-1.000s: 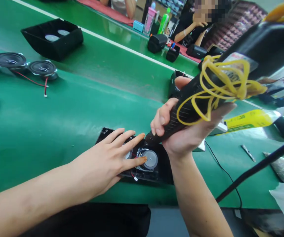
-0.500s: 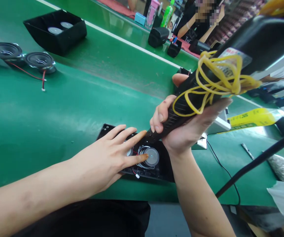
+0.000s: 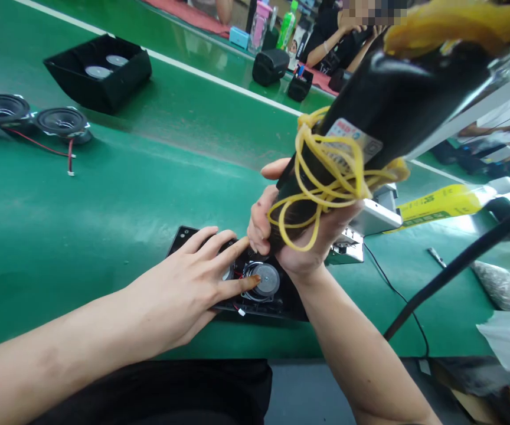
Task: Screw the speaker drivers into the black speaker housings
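My left hand lies flat with fingers spread on the black speaker panel, which sits on the green belt at 6 o'clock of the view, near the front edge. My index fingertip touches the round silver speaker back set in the panel. My right hand is wrapped tight around the black electric screwdriver, its grip wound with yellow rubber bands; the tool slants up toward 1 o'clock and its tip, hidden by my fingers, points down at the panel. At 10 o'clock lie 2 loose speakers, with a black tray at 11 o'clock
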